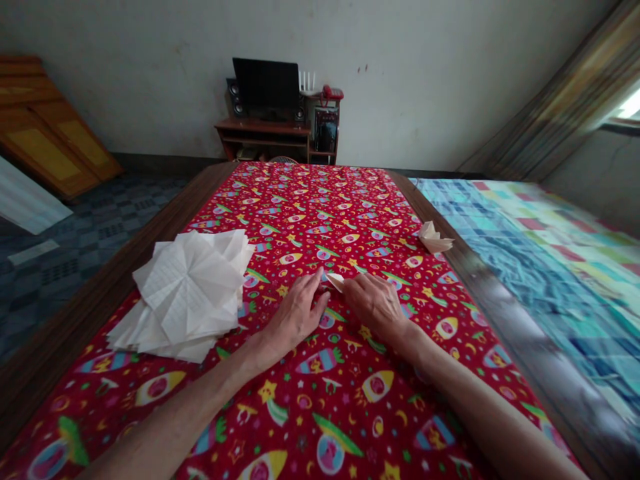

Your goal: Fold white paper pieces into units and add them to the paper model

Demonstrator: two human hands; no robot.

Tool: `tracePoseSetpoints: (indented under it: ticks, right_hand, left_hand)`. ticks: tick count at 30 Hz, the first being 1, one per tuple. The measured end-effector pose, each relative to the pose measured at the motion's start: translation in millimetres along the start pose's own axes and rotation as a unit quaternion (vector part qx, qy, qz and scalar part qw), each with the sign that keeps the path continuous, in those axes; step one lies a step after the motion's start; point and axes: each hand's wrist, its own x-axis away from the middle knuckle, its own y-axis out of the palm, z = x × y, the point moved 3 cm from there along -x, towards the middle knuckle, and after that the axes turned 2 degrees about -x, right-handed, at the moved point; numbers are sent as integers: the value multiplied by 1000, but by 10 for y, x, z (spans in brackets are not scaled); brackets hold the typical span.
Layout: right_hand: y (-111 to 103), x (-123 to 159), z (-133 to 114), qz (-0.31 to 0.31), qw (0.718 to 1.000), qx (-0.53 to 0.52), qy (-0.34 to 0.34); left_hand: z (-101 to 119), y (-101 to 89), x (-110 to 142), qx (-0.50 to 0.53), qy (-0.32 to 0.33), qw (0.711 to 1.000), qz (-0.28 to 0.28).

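Observation:
My left hand (299, 311) and my right hand (373, 303) rest side by side on a red patterned cloth (320, 400), both pressing down on a small folded piece of cream paper (336, 281) between them. Only the tip of that paper shows past the fingers. Both hands have their fingers curled together on the paper. A fanned pile of lined white paper sheets (187, 293) lies just left of my left hand. A finished folded paper shape (434, 239) sits at the right edge of the cloth, beyond my right hand.
The cloth covers a dark wooden table (65, 327). A bed with a checked blue cover (550, 253) runs along the right. A desk with a monitor and speakers (273, 113) stands at the far wall; wooden panels (50, 133) lean at the left.

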Motion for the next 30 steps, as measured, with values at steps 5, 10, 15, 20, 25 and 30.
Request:
tracePoseSetpoints:
  ticks: [5, 10, 15, 20, 25, 30]
  right_hand:
    - [-3, -36, -228, 38, 997, -62, 9]
    - [68, -5, -280, 48, 985, -150, 64]
    - [69, -30, -197, 14, 975, -200, 92]
    - [114, -8, -170, -54, 980, -162, 99]
    - [118, 96, -174, -79, 994, -53, 54]
    - [22, 181, -131, -67, 996, -56, -9]
  left_hand:
    - [80, 42, -2, 56, -19, 998, 6]
    - [68, 41, 35, 34, 12, 999, 28]
    - [103, 9, 14, 1, 11, 1000, -12]
    - [79, -46, 36, -112, -2, 992, -59]
    - [45, -61, 87, -153, 38, 986, -56]
    - [137, -114, 107, -171, 141, 972, -80]
